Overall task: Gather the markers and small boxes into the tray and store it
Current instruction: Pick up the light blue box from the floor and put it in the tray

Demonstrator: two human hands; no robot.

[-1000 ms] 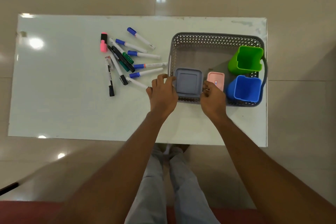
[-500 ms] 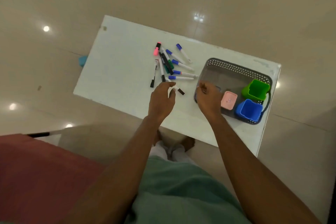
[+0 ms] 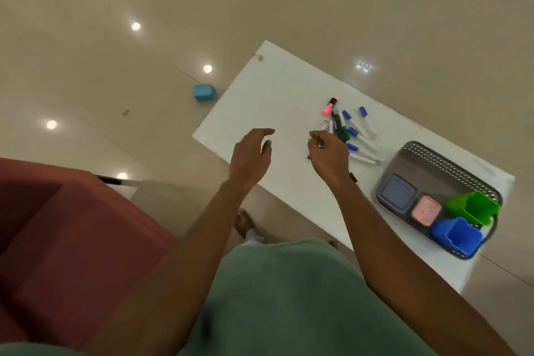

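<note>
A grey perforated tray (image 3: 450, 163) sits at the right end of the white table (image 3: 271, 89). Inside it lie a grey lidded box (image 3: 396, 193), a pink box (image 3: 426, 210), a green cup (image 3: 474, 207) and a blue cup (image 3: 458, 237). Several markers (image 3: 351, 133) lie scattered left of the tray, among them a pink highlighter (image 3: 329, 106). My right hand (image 3: 328, 153) hovers with curled fingers over the near end of the marker pile; nothing shows clearly in it. My left hand (image 3: 251, 153) is open above the table's near left edge, holding nothing.
A small light-blue box (image 3: 204, 92) lies on the glossy tiled floor left of the table. A red seat (image 3: 66, 234) is at my lower left. A dark marker cap or piece (image 3: 353, 177) peeks out beside my right wrist.
The view swung left and tilted. Both hands left the grey box, which now rests in the tray, and moved left; the right hand now hovers at the marker pile.
</note>
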